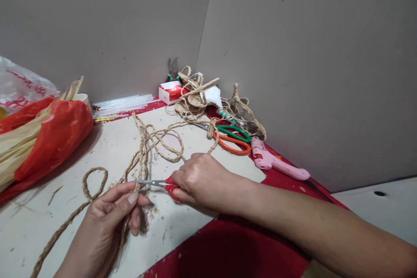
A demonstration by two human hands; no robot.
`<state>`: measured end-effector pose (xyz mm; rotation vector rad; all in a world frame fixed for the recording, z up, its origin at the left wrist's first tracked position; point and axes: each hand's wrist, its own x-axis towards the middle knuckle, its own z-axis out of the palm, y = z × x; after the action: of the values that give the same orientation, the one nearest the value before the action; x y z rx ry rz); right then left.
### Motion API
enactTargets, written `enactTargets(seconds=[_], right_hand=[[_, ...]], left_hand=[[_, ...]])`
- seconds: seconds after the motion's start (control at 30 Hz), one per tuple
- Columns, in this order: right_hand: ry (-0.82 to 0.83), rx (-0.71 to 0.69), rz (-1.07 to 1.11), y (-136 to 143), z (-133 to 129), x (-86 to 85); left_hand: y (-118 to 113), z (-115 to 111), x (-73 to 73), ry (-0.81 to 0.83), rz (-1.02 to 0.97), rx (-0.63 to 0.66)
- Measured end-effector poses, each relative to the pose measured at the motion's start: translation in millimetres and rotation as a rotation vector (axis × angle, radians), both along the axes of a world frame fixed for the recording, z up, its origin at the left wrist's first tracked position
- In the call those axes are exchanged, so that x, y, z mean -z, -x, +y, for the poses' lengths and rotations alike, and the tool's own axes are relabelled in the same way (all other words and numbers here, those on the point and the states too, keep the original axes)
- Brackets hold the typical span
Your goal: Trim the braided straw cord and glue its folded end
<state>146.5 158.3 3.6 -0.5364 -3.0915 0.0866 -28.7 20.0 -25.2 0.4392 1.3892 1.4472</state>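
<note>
My right hand (195, 178) is closed on the red handles of small scissors (170, 187). Their metal blades point left and lie across a braided straw cord (142, 156) just above my left fingertips. My left hand (114, 215) pinches that cord between thumb and fingers, and a thin end hangs below the hand. More braided cord loops (180, 147) over the pale board behind my hands. A thicker twisted rope (61, 230) with a loop lies to the left, partly behind my left hand.
Orange- and green-handled scissors (233, 144), a pink glue gun (280, 166) and a pile of braids (195, 104) sit at the right and back. A red bag of straw (65, 134) is at the left. Clear sticks (124, 103) and a small box (171, 94) stand near the wall.
</note>
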Motion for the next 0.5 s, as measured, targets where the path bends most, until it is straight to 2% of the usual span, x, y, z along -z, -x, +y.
enactTargets(seconds=[0.2, 0.33, 0.5], right_hand=[[-0.029, 0.031, 0.126, -1.8, 2.1, 2.7], [-0.082, 0.016, 0.081, 1.3, -2.5, 5.2], [-0.045, -0.012, 0.048, 1.5, -0.9, 5.5]], left_hand=[[-0.1, -1.0, -0.2, -0.006, -0.012, 0.017], [-0.8, -0.7, -0.2, 0.001, -0.008, 0.019], [-1.7, 0.6, -1.0, 0.011, -0.023, -0.017]])
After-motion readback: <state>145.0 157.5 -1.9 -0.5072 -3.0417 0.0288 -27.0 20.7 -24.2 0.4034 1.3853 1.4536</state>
